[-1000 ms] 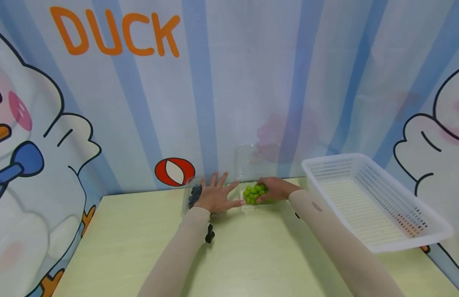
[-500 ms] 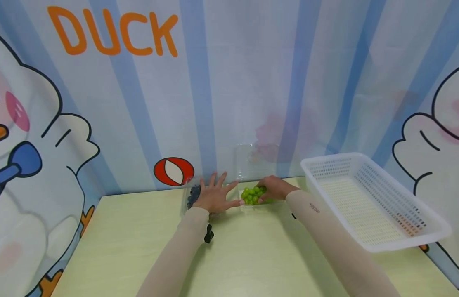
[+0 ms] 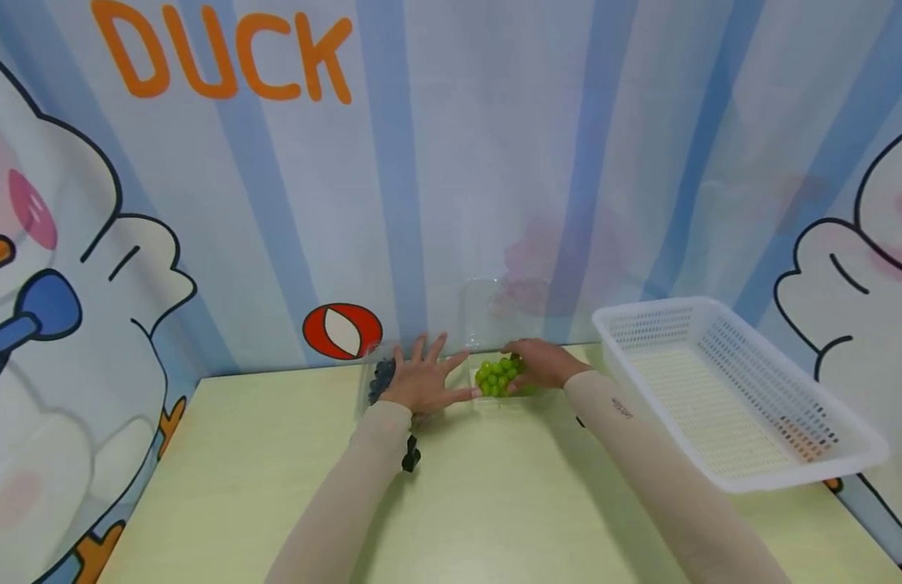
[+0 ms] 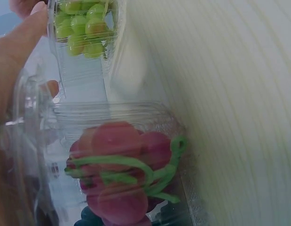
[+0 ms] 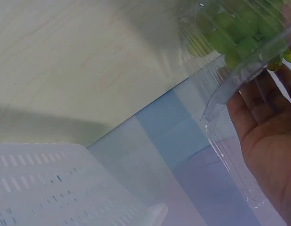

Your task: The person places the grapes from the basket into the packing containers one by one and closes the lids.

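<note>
My left hand (image 3: 420,385) lies with fingers spread over a clear plastic box, its thumb reaching the edge of a second clear box to the right. Under that hand, the left box holds dark blue grapes (image 3: 381,377) and reddish-purple grapes (image 4: 118,150) with a green stem. The second box has its clear lid (image 3: 504,312) raised against the backdrop. Inside it sits a bunch of green grapes (image 3: 498,376). My right hand (image 3: 544,365) reaches into this box from the right, fingers curled at the bunch's right side and thumb in front, gripping it. Some fingertips are hidden.
A white perforated plastic basket (image 3: 794,477) stands at the right of the pale table (image 3: 276,478). Behind the table hangs a striped blue backdrop (image 3: 480,162) with duck drawings; both boxes stand close to it.
The head view has tilted slightly. My right fingers have shifted a little at the right side of the green grapes. My left hand stays in place over its box.
</note>
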A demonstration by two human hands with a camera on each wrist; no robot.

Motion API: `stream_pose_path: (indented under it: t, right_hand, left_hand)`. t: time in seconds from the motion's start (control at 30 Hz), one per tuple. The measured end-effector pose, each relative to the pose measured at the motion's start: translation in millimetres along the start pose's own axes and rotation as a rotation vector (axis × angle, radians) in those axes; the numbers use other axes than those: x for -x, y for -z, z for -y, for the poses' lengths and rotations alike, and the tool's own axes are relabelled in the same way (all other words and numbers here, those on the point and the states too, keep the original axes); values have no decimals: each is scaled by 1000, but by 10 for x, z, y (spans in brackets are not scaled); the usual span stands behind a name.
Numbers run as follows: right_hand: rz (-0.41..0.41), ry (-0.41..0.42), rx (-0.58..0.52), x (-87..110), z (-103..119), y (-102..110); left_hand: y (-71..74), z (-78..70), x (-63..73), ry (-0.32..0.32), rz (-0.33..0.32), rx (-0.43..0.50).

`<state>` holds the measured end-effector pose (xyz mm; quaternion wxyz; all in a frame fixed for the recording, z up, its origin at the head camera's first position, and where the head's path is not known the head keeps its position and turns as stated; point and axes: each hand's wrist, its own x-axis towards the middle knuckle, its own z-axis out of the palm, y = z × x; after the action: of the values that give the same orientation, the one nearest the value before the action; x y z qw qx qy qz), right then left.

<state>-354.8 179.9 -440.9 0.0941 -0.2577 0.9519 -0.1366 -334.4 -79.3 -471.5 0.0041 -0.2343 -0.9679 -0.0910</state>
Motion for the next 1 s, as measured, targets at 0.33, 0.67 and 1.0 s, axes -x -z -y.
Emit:
stream_pose_path:
  t: [0.33,0.67,1.0]
  right_hand:
    - [-36,18,35,7,23,-3]
    - [-21,65,-32,0,7,21]
    - [-31,9,-103,2,-47,-30]
  left_hand:
    - [43,-10,7,2,-2,-15]
    - [31,-23,11,14,7,-19]
    - [34,-23,26,-2,-8,-3]
